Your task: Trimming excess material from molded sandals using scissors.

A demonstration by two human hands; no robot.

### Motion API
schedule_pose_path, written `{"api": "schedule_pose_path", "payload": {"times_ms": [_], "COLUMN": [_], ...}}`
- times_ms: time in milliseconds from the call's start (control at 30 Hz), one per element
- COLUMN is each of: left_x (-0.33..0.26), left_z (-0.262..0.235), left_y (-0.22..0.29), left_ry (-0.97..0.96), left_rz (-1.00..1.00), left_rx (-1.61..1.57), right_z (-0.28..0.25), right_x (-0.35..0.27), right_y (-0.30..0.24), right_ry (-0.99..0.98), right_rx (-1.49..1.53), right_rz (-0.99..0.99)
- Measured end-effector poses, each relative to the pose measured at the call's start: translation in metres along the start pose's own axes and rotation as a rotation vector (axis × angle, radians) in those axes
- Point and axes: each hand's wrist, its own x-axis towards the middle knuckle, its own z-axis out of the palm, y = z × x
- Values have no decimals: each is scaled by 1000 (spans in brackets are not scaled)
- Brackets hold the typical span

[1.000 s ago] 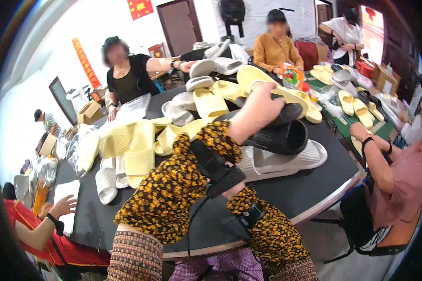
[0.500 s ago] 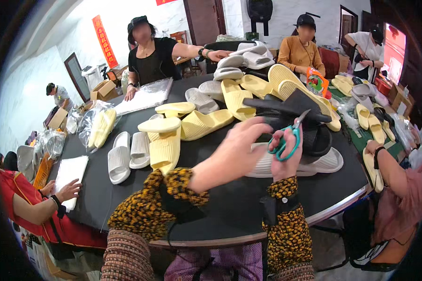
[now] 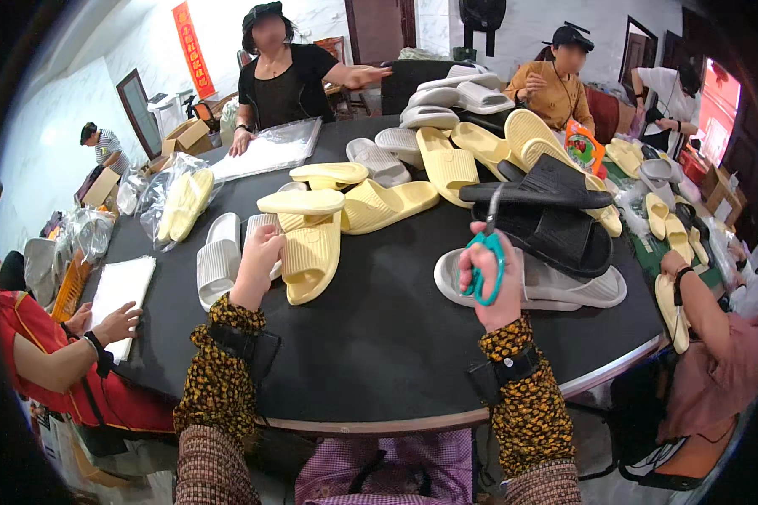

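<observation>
1. Pale slipper lies at left; just beside it, the left hand curls its fingers, and I can't tell whether they pinch anything.
2. Next, stacked yellow slippers: a careless knock could topple the upper one.
3. Now the right hand, gripping teal scissors, blades up near black slippers piled on grey ones; a slip forward could nick them.

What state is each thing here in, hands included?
Right hand: closed around teal scissors
Teal scissors: blades upward, blurred; open or shut unclear
Left hand: curled beside yellow slippers; grip unclear
Black slippers: piled over pale grey slippers
Bagged yellow slippers: inside clear plastic
Cardboard box: flaps open
</observation>
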Motion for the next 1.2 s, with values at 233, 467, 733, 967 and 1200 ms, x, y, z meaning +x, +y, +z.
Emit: {"api": "schedule_pose_path", "payload": {"times_ms": [233, 467, 733, 967, 1200], "left_x": [16, 19, 0, -39, -14], "left_z": [10, 35, 63, 88, 60], "left_y": [17, 63, 99, 108, 77], "left_ry": [-218, -197, -410, -683, -506], "left_rz": [-46, 33, 108, 194, 322], "left_rx": [-252, -511, -601, -6, 219], "right_z": [2, 4, 3, -2, 4], "right_x": [-4, -6, -5, -3, -4], "right_y": [13, 7, 6, 9, 9], "right_ry": [-137, -168, -151, -109, -101], "right_rx": [-110, -149, -162, -144, -153], "right_rz": [169, 202, 226, 192, 226]}}
